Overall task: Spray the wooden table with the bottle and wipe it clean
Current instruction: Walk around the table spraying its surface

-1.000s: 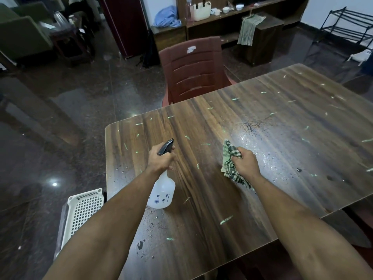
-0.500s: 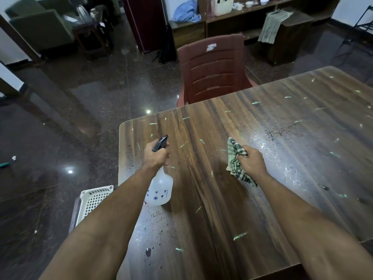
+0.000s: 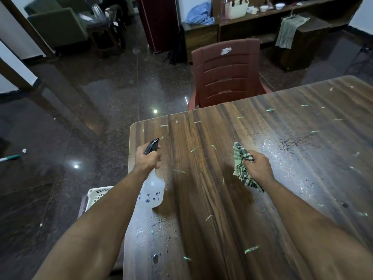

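Left hand grips the spray bottle over the desk corner; right of the bottle, right hand clutches the checked cloth.

Floor: dark polished stone tiles, reflecting ceiling lights.
Chair: maroon plastic, slatted back, pushed against the far edge.
Armchair: green, upper left, beside a small dark side table.
Cabinet: dark red, tall, against a white wall.
Shelving unit: low, wooden; carries a cream basket, cups, blue cloth.
Towel: grey, draped over a dark stand.
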